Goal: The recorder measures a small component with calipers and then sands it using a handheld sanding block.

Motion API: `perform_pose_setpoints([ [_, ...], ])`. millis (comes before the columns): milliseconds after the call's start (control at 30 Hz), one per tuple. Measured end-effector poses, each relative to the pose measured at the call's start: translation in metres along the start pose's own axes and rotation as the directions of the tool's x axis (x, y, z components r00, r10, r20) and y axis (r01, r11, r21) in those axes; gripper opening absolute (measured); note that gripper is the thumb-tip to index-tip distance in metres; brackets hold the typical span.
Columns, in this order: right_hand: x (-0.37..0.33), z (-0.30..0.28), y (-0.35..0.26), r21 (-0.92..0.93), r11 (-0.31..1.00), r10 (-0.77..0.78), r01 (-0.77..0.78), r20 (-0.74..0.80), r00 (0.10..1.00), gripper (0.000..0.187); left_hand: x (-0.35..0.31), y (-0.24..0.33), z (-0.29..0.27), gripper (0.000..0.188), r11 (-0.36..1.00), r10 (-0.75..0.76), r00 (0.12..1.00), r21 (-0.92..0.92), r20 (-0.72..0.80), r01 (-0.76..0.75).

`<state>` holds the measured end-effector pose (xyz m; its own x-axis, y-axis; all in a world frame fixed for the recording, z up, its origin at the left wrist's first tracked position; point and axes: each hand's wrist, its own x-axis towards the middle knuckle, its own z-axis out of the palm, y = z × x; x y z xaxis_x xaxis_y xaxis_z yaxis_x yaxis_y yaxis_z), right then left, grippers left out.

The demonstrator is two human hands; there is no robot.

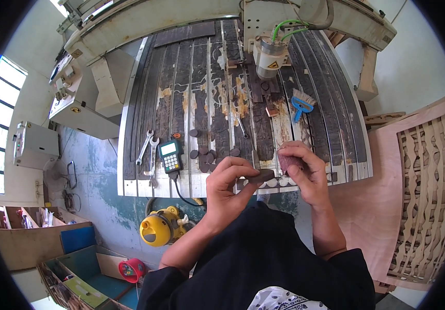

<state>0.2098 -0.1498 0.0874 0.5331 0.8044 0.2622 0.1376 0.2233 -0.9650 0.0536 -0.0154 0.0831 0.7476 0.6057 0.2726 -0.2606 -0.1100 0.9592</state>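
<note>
- Dark wooden piece [260,177]: a small, flat, dark brown piece pinched in the left hand [228,188], held in the air just in front of the near edge of the tabletop [139,111], close to the person's chest.
- Left hand: thumb and fingers pressed together on the near end of the piece, leaving its far end sticking out toward the right hand [305,173].
- Right hand: curled around a reddish-brown sanding pad [288,161], fingers folded over its top; the pad sits just beside the free end of the piece, and I cannot tell whether they touch.
- Handling, as a judgement: the piece looks light and stiff, thin enough that a fingertip pinch carries it; its small size makes it easy to drop, so a hold across the flat faces near one end seems the safest grip. The edges may be rough or splintery.
- Similar dark round wooden discs [204,155] lie in a loose cluster on the tabletop beyond the hands.
- To the left of the discs rests a green handheld controller [171,155] with a screen and keypad, and further left two wrenches [148,147].
- Further back, a blue-handled brush [300,105] lies on the slatted surface near the machine's spindle [270,58].
- A yellow machine [159,227] stands on the floor below.
</note>
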Motion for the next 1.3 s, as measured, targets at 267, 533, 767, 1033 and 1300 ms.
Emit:
perform_pose_setpoints([
  [267, -0.002, 0.016, -0.009, -0.347, 0.894, -0.247, 0.283, 0.145, 0.958, 0.041, 0.002, -0.001, -0.001, 0.03, 0.901, 0.324, 0.946, 0.305, -0.005, -0.307],
  [533, -0.007, 0.027, -0.006, -0.498, 0.727, -0.471, 0.472, 0.138, 0.871, 0.043, -0.009, -0.003, 0.003, 0.036, 0.948, -0.026, 0.991, -0.319, -0.133, -0.018],
  [767, -0.01, 0.038, 0.005, -0.643, 0.654, -0.476, 0.399, 0.06, 0.877, 0.043, -0.006, 0.003, -0.004, 0.047, 0.657, -0.375, 0.923, -0.678, 0.087, 0.33],
  [1033, 0.003, 0.032, -0.007, -0.434, 0.88, -0.175, 0.195, 0.088, 0.981, 0.048, -0.004, -0.003, -0.012, 0.031, 0.811, -0.43, 0.903, -0.445, -0.011, 0.381],
  [1300, 0.02, 0.026, -0.009, -0.29, 0.936, -0.227, 0.198, -0.069, 0.971, 0.056, 0.0, 0.006, -0.009, 0.022, 0.828, -0.442, 0.897, -0.381, 0.009, 0.412],
])
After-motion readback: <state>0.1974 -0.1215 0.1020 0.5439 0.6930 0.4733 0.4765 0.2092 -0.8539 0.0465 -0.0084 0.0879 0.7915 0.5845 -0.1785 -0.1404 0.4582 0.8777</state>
